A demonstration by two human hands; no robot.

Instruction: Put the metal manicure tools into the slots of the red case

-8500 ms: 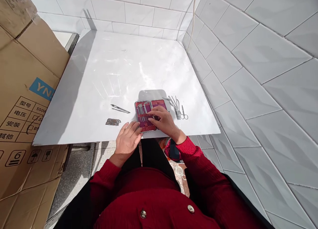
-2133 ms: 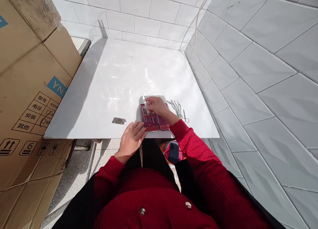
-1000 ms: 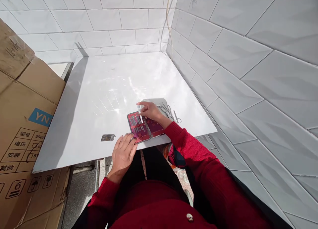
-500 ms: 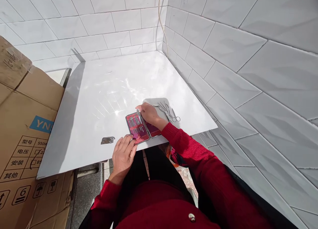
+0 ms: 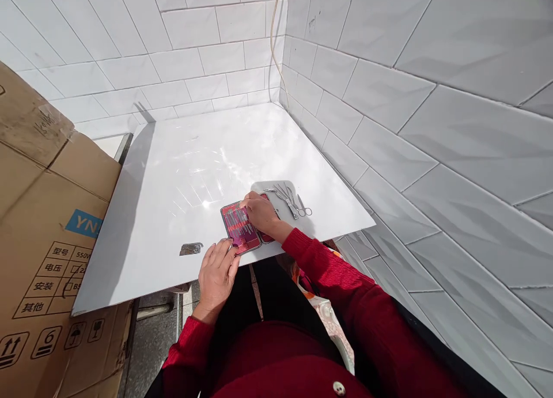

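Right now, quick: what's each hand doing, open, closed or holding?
Left hand: open, fingers resting on the near corner of the red case.
Right hand: fingers bent at the case's far part; cannot tell whether it holds anything.

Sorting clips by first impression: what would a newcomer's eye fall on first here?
The open red-and-purple manicure case near the front edge of the white tabletop, with the left hand at its near-left corner and the right hand over it. Next, the silver scissors lying to the case's right. Then the big cardboard box with a blue label, along the left of the view.
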